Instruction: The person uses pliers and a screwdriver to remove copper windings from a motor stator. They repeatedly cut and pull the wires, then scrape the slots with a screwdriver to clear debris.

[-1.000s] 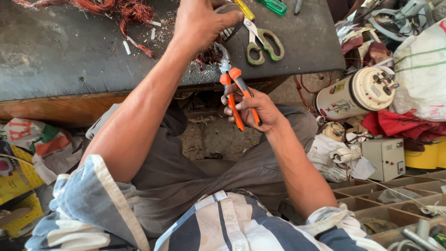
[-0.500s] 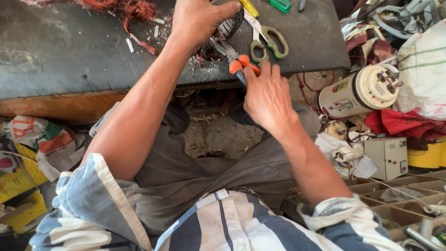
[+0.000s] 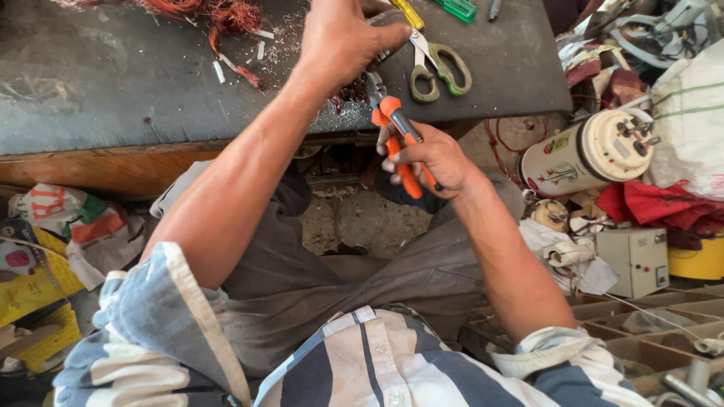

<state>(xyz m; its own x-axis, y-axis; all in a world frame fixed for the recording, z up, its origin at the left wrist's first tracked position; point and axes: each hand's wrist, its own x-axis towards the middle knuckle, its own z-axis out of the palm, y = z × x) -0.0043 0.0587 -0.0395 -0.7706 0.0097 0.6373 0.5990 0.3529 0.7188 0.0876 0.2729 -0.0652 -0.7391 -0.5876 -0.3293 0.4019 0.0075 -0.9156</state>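
Now our right hand (image 3: 430, 158) sits just below the front edge of the dark surface (image 3: 113, 83), fingers wrapped tight around the orange handles of a pair of pliers (image 3: 400, 139). The pliers point up toward eleven o'clock, their metal nose reaching the surface edge under our left hand (image 3: 343, 38). That left hand lies on the surface at twelve o'clock, knuckles toward us, fingers curled over something small and dark; what it grips we cannot tell, since the hand hides it.

Just to the right of the left hand, at one o'clock, lie scissors (image 3: 437, 68) with green-yellow loop handles, touching or nearly touching its fingers. A yellow-handled tool (image 3: 407, 11) and a green-handled one (image 3: 456, 7) lie beyond them at the far edge. A tangle of copper wire (image 3: 211, 15) spreads at eleven o'clock, with short white snippets near it.

Off the surface at three o'clock, a cream cylindrical unit (image 3: 596, 151) lies on its side among red cloth (image 3: 656, 203), with a small beige box (image 3: 637, 260) below it.
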